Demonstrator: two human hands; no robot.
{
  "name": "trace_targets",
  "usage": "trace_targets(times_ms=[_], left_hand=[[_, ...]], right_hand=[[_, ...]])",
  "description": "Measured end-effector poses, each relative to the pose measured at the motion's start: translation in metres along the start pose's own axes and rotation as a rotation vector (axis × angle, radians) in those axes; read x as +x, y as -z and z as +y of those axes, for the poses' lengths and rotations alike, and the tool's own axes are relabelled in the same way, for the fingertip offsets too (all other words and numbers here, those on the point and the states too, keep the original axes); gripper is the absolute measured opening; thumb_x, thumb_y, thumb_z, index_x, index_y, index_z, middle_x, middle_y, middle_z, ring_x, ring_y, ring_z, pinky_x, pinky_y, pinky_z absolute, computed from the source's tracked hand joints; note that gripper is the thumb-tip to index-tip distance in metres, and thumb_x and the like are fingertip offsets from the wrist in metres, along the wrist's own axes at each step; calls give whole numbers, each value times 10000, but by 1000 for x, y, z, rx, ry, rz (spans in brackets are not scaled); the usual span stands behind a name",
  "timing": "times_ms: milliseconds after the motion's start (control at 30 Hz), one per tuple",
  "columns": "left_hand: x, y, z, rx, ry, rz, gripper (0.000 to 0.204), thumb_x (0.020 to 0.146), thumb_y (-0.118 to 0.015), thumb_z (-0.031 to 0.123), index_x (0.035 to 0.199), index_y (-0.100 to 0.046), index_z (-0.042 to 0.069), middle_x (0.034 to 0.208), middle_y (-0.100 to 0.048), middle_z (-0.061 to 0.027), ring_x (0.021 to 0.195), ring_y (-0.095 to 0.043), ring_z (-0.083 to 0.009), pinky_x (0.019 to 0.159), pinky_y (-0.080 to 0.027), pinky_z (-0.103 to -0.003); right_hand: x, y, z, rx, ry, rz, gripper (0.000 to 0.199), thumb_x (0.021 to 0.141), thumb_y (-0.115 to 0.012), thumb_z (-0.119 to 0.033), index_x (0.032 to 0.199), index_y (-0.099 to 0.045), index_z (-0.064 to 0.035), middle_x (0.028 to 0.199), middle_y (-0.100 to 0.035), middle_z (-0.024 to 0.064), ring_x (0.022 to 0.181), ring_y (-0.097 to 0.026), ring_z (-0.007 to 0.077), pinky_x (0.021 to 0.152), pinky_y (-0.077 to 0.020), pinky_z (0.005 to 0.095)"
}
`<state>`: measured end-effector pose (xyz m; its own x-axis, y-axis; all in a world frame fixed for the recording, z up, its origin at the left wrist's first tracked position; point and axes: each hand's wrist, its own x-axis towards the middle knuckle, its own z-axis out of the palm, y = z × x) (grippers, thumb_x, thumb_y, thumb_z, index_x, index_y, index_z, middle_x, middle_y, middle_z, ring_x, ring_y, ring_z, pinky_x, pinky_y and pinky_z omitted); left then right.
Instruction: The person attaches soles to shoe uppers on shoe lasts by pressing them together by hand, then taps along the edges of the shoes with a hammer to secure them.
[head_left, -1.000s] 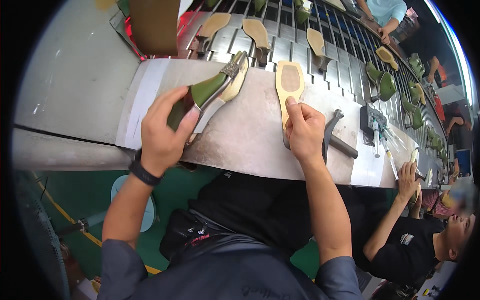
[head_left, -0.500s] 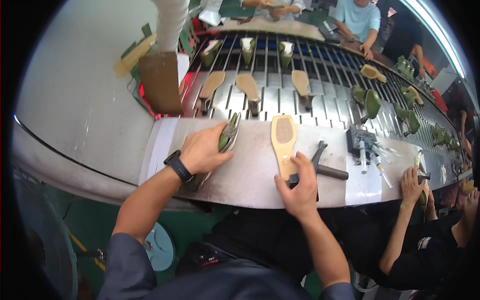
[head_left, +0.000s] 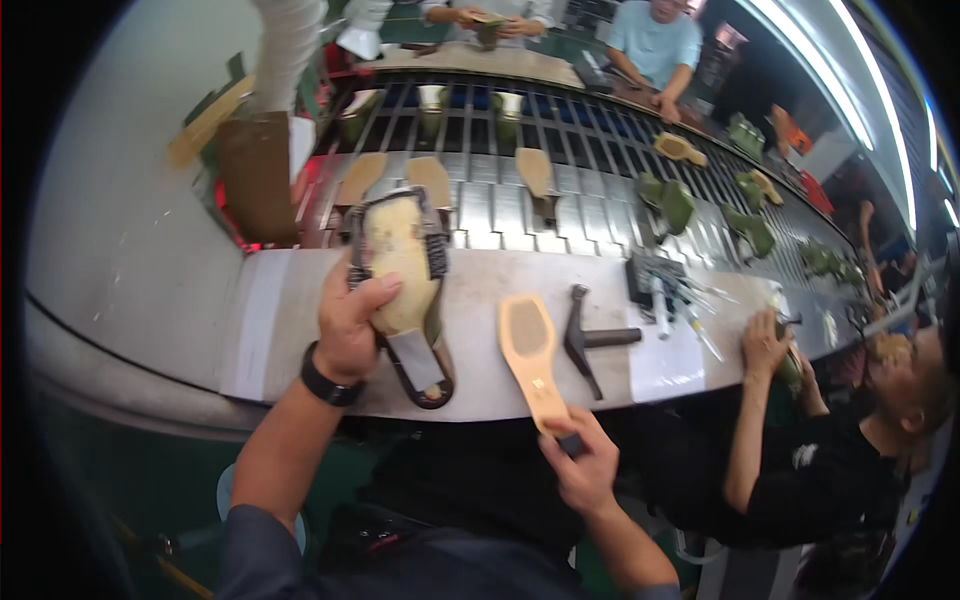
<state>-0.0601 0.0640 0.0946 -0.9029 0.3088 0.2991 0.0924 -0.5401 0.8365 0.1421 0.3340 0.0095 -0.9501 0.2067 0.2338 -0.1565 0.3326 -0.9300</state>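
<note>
My left hand (head_left: 346, 335) grips a green shoe upper (head_left: 404, 245) with its underside turned up, the thumb pressing on the pale bottom. Rough dark edges ring its wide end, and a light grey patch covers part of the narrow end. In my right hand (head_left: 584, 466) is a tan shoe sole (head_left: 528, 340), held by its narrow end where a dark heel shows between the fingers. The sole's wide end, with a brownish textured patch, points away from me above the bench. A hammer (head_left: 590, 340) lies just right of the sole.
A slatted conveyor (head_left: 480, 215) beyond the bench (head_left: 470, 280) carries several soles and green shoe uppers. A dark box (head_left: 650, 280) with brushes or pens stands right of the hammer. At the right, a co-worker's hand (head_left: 765, 345) holds a shoe. A brown flap (head_left: 255, 180) hangs at the left.
My left hand has lifted the shoe upper and turned its underside up. My right hand has closed on the sole's heel end and drawn it nearer, off the hammer. The whole view has shifted.
</note>
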Motion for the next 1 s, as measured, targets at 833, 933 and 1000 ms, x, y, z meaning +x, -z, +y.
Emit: trace_targets(times_ms=[833, 933, 1000], left_hand=[[4, -44, 38, 106, 44, -266, 645, 996, -710, 70, 1548, -380, 21, 1436, -626, -220, 1321, -645, -294, 1129, -520, -437], [-5, -47, 36, 110, 11, -312, 513, 1079, -616, 176, 1524, -433, -2, 1432, -627, -254, 1341, -628, -327, 1142, -510, -454], [-8, -44, 40, 27, 87, -313, 522, 1132, -500, 355, 1485, -481, -29, 1441, -611, -273, 1366, -604, -339, 1153, -499, -461]], right_hand=[[57, -61, -131, 740, -170, -290, 193, 1020, -609, -5, 1144, -687, 121, 1094, -764, 213, 899, -775, 248, 797, -661, 379], [66, -71, -147, 749, -278, -281, 203, 1047, -604, -63, 1074, -703, 112, 1026, -764, 180, 911, -771, 236, 788, -655, 367], [67, -77, -132, 792, -258, -294, 238, 1064, -612, -126, 1038, -722, 84, 942, -758, 129, 821, -737, 161, 694, -610, 303]])
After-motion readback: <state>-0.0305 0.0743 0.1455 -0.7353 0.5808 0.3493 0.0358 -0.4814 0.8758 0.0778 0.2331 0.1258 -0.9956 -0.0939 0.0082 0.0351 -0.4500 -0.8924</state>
